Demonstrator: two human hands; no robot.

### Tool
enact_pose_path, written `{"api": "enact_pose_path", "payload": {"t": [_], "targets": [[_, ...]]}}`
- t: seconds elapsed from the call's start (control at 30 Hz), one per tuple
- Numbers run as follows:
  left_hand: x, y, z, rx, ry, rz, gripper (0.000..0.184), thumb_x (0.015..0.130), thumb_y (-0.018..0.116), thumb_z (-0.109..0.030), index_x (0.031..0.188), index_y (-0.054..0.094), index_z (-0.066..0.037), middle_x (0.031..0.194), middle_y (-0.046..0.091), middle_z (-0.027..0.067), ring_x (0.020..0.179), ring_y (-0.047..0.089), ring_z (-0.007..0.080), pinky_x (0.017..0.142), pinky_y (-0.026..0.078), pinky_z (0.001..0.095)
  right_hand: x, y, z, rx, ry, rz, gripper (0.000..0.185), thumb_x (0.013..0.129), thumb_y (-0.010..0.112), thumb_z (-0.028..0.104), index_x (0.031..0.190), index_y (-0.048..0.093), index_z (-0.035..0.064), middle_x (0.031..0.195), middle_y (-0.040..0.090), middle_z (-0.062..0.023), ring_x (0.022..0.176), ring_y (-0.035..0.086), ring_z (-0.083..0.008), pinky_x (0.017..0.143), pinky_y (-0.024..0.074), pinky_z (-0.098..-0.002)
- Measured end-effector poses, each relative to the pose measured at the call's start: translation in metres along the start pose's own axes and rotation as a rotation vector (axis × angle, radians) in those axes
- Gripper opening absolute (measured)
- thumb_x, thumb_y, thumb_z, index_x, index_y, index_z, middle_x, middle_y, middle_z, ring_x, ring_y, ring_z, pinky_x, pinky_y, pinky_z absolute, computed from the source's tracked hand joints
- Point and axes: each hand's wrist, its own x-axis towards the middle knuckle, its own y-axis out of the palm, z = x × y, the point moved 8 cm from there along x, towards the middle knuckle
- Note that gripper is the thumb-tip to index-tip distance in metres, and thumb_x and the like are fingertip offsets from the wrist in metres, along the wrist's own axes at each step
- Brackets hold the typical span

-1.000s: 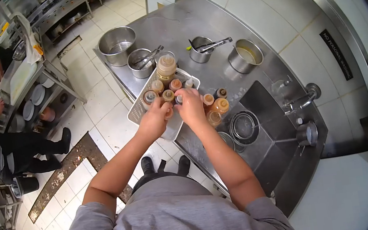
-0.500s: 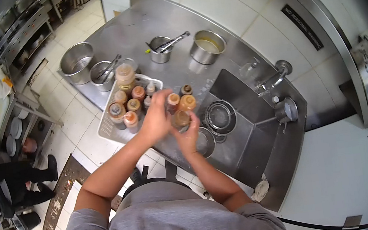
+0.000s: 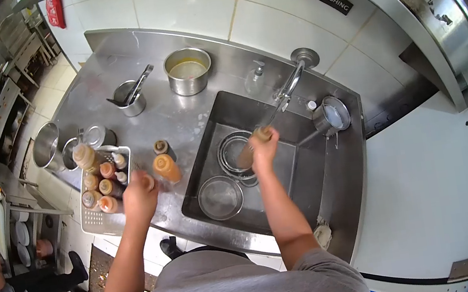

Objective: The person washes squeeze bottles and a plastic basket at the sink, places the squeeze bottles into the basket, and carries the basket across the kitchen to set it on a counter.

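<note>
Over the sink (image 3: 277,114), beneath the faucet (image 3: 295,82), my right hand (image 3: 264,152) grips a squeeze bottle (image 3: 245,157) with brownish contents, tilted. My left hand (image 3: 139,198) is wrapped around a sauce bottle (image 3: 148,182) at the right side of the white basket (image 3: 102,223); only the bottle's orange-brown top shows past the fingers. Several sauce bottles stand in that basket. On the counter between my hands are an orange squeeze bottle (image 3: 167,169) and a dark-topped bottle (image 3: 161,148). Round strainers (image 3: 221,198) lie in the sink below my right hand.
A steel pot (image 3: 187,72) and a metal container with tongs (image 3: 128,99) stand at the back of the counter. A soap bottle (image 3: 254,78) is beside the faucet. At the sink's right sits a small pot (image 3: 331,115). Another person (image 3: 40,289) stands at far left.
My hands have moved apart. My right hand has carried the brownish squeeze bottle right, over the sink under the faucet. My left hand now holds a sauce bottle beside the basket. The view has turned.
</note>
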Motion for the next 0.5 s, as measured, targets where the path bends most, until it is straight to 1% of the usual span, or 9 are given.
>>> {"api": "enact_pose_path", "payload": {"t": [0.07,0.1,0.13,0.2,0.23,0.27,0.33,0.4,0.5], "targets": [[-0.020,-0.040,-0.040,-0.030,0.032,0.024,0.045,0.071,0.077,-0.015,0.109,0.055,-0.005,0.092,0.066,0.0205,0.088,0.065,0.0376,0.077,0.051,0.0412,0.058,-0.007,0.002,-0.064,0.026,-0.083,0.063,0.061,0.066,-0.004,0.120,0.044,0.0040,0.097,0.057,-0.0070,0.086,0.057,-0.0186,0.078,0.0471,-0.0309],[-0.024,-0.053,-0.061,0.034,0.071,0.070,0.047,0.072,0.076,-0.014,0.113,0.053,-0.005,0.092,0.066,0.0170,0.088,0.067,0.0301,0.078,0.052,0.0373,0.083,-0.005,0.002,0.011,0.025,-0.041,0.060,0.061,0.065,-0.006,0.117,0.046,0.0045,0.094,0.057,-0.0063,0.084,0.057,-0.0182,0.076,0.0475,-0.0308],[-0.022,-0.052,-0.070,0.044,0.067,0.072,0.047,0.072,0.076,-0.014,0.113,0.053,-0.005,0.092,0.066,0.0170,0.088,0.067,0.0301,0.078,0.052,0.0373,0.101,-0.001,0.001,0.086,0.026,-0.001,0.057,0.061,0.065,-0.008,0.114,0.048,0.0050,0.091,0.057,-0.0055,0.082,0.057,-0.0178,0.074,0.0478,-0.0307],[-0.016,-0.040,-0.101,-0.494,0.163,0.187,0.049,0.073,0.074,-0.008,0.115,0.049,-0.004,0.101,0.062,0.0102,0.092,0.063,0.0206,0.083,0.049,0.0338,0.121,0.006,0.001,0.220,0.067,-0.016,0.054,0.062,0.065,-0.009,0.112,0.049,0.0051,0.095,0.058,-0.0062,0.084,0.058,-0.0193,0.073,0.0487,-0.0324],[-0.011,-0.021,-0.117,-0.800,0.094,0.299,0.051,0.075,0.073,-0.005,0.118,0.046,-0.002,0.105,0.056,0.0062,0.099,0.057,0.0162,0.089,0.046,0.0323,0.128,0.005,0.001,0.351,0.093,-0.035,0.051,0.063,0.066,-0.009,0.110,0.051,0.0051,0.098,0.058,-0.0069,0.086,0.059,-0.0208,0.073,0.0496,-0.0341],[0.001,0.003,-0.117,-0.880,0.034,0.332,0.046,0.078,0.071,-0.009,0.117,0.047,-0.003,0.104,0.057,0.0066,0.101,0.057,0.0172,0.090,0.045,0.0330,0.133,0.003,-0.002,0.357,0.095,-0.047,0.051,0.063,0.066,-0.009,0.110,0.051,0.0051,0.098,0.058,-0.0069,0.086,0.059,-0.0208,0.073,0.0496,-0.0341],[0.026,0.072,-0.119,-1.087,-0.143,0.506,0.040,0.083,0.067,-0.014,0.117,0.049,-0.004,0.104,0.058,0.0069,0.099,0.058,0.0194,0.090,0.046,0.0339,0.139,0.005,-0.012,0.754,0.163,-0.061,0.044,0.065,0.066,-0.010,0.103,0.049,0.0071,0.091,0.058,-0.0048,0.085,0.059,-0.0196,0.077,0.0490,-0.0310],[0.049,0.138,-0.141,-1.331,-0.216,0.601,0.032,0.087,0.063,-0.018,0.114,0.050,-0.006,0.098,0.059,0.0059,0.096,0.060,0.0205,0.088,0.048,0.0357,0.126,-0.004,0.009,0.786,0.224,-0.076,0.042,0.071,0.068,-0.005,0.105,0.047,0.0071,0.095,0.058,-0.0054,0.087,0.060,-0.0205,0.080,0.0495,-0.0324],[0.077,0.232,-0.163,-1.209,-0.292,0.757,0.031,0.090,0.062,-0.024,0.114,0.049,-0.010,0.099,0.058,0.0035,0.095,0.059,0.0196,0.085,0.049,0.0371,0.118,-0.023,0.028,0.968,0.170,-0.040,0.029,0.081,0.066,0.000,0.103,0.050,0.0081,0.096,0.060,-0.0074,0.091,0.060,-0.0207,0.083,0.0499,-0.0350]]}}
